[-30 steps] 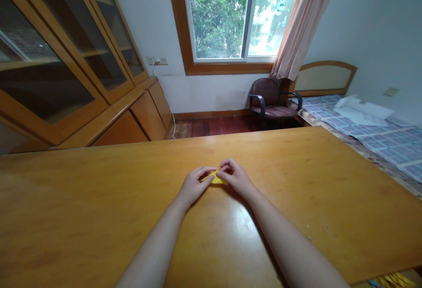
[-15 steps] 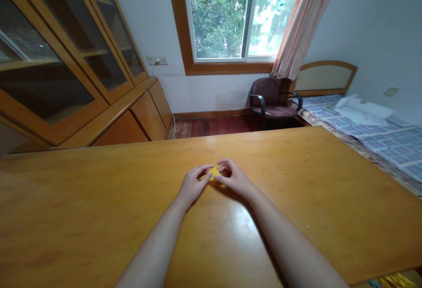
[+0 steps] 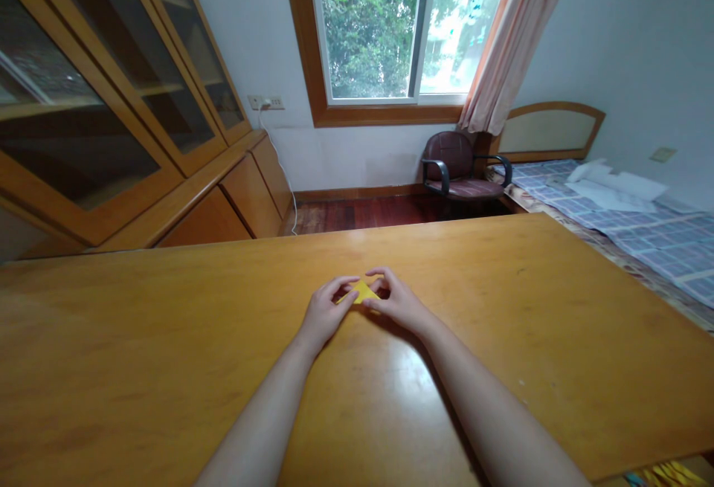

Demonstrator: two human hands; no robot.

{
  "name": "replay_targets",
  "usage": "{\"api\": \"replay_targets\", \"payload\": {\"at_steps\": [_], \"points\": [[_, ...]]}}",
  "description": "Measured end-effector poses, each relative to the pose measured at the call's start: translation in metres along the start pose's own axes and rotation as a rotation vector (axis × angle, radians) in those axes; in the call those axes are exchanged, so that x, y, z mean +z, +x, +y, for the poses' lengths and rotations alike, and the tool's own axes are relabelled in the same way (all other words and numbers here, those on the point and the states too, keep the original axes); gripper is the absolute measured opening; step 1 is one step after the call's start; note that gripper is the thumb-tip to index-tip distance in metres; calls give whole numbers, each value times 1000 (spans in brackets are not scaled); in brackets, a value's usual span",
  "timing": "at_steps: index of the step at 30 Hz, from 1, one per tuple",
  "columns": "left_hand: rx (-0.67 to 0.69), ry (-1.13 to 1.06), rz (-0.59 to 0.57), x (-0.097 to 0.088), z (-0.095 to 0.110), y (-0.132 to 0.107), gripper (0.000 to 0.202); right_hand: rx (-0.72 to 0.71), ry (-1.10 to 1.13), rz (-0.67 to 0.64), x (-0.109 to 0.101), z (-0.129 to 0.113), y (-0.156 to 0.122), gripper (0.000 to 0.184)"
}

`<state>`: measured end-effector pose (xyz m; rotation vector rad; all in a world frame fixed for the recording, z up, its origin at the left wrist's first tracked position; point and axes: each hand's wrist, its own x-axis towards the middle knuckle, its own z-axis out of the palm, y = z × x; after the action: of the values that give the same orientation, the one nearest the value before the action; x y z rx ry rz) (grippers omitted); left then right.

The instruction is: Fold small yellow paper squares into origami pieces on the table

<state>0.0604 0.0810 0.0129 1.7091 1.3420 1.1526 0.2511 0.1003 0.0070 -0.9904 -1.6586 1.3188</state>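
Note:
A small piece of folded yellow paper (image 3: 364,291) is held between my two hands, just over the wooden table (image 3: 167,346). My left hand (image 3: 328,308) pinches its left side, thumb in front and fingers curled behind. On the other side, my right hand (image 3: 397,302) has its thumb at the paper's lower right edge, with its index finger arched above. The paper's top comes to a point between the hands. Its left and right ends are partly hidden by my fingers.
Beyond the table's far edge stands a maroon armchair (image 3: 454,167) under the window. A bed (image 3: 625,212) with a checked cover lies to the right, and a glass-fronted cabinet (image 3: 111,100) stands at the left. Something yellow (image 3: 669,472) shows below the table's near right edge.
More of the yellow paper shows between my hands now, spreading wider toward the right thumb. My fingers have shifted only slightly; my arms stay in place.

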Motion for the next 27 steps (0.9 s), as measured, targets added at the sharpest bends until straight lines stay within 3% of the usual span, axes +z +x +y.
{"api": "replay_targets", "payload": {"at_steps": [7, 27], "points": [[33, 19, -16, 0, 2, 0, 25, 1, -9, -21, -1, -1, 0, 54], [75, 18, -26, 1, -3, 0, 29, -29, -13, -6, 2, 1, 0, 46]]}}
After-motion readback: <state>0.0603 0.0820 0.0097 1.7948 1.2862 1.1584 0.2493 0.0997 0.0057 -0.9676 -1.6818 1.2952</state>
